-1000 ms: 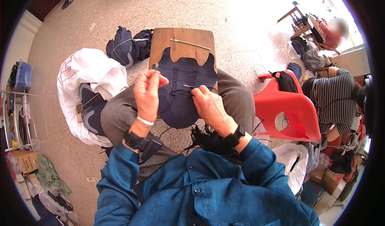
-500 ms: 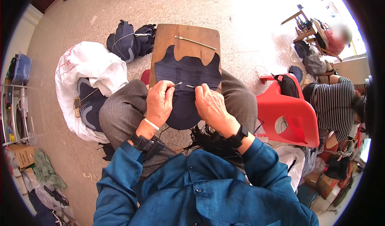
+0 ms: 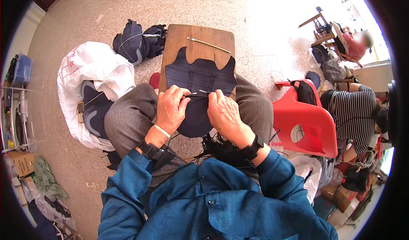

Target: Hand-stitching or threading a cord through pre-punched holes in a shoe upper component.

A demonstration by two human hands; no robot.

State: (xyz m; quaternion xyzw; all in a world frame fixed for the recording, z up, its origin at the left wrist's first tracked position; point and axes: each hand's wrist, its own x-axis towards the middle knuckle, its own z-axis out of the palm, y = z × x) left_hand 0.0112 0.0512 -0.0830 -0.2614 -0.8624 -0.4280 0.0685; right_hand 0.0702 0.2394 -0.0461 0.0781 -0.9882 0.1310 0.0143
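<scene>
Fingers [image 3: 182, 97] pinch black, pale-tipped cord [image 3: 194, 94] over lobed, textured navy fabric [image 3: 203, 73].

This is looking like a small, informal sewing workroom. A cut piece of dark cloth [image 3: 208, 71] is lying on the wooden bench [image 3: 194, 50], with a long needle [image 3: 208, 45] resting beyond it. Left of the bench, a tied bundle of similar cloth [image 3: 131, 44] is sitting on the speckled floor [image 3: 85, 31], near a white sack [image 3: 100, 61] that is holding more. Well right of the bench, two other people are occupying the room among a red chair [image 3: 302, 118], bags [image 3: 334, 65] and boxes [image 3: 345, 196].
</scene>
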